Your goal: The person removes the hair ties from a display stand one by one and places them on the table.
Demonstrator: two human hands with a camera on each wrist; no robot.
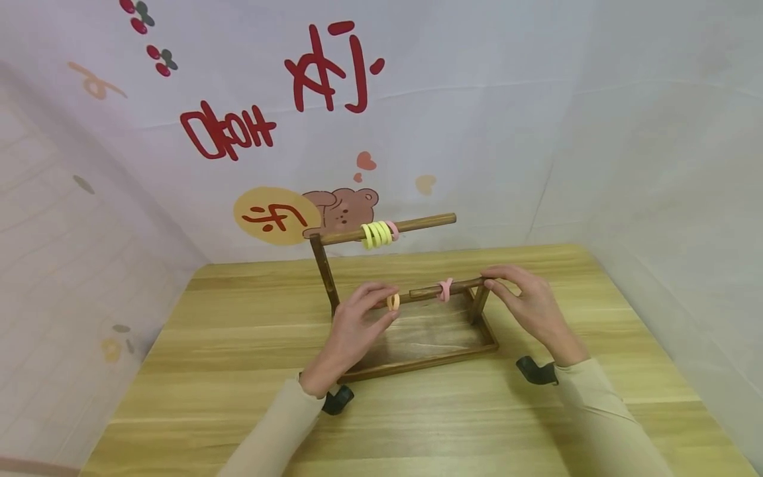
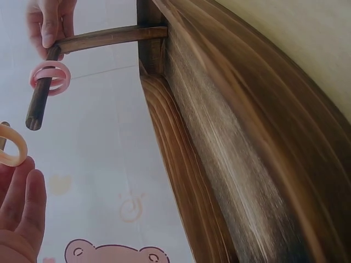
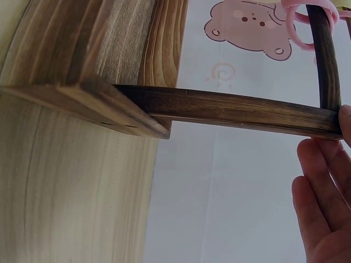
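My left hand (image 1: pixel 354 324) pinches a pale orange hair tie (image 1: pixel 393 302) between thumb and fingertips. It stands just off the free end of the lower rod (image 1: pixel 424 292) of a dark wooden rack. Two pink hair ties (image 2: pixel 50 78) hang around that rod, crossing each other. At the rod's other end, my right hand (image 1: pixel 529 301) grips the corner where the rod meets its short post (image 3: pixel 236 112), thumb on one side and fingers on the other. The taller rod (image 1: pixel 426 222) carries several yellow hair ties (image 1: pixel 377 234) and a pink one beside them.
The rack's shallow rectangular tray base (image 1: pixel 417 366) rests on a light wooden table (image 1: pixel 441 424). A tall post (image 1: pixel 324 271) rises at its left end. Behind the table hangs a pale printed cloth (image 1: pixel 477 132) with a bear and red lettering; more pale cloth flanks both sides.
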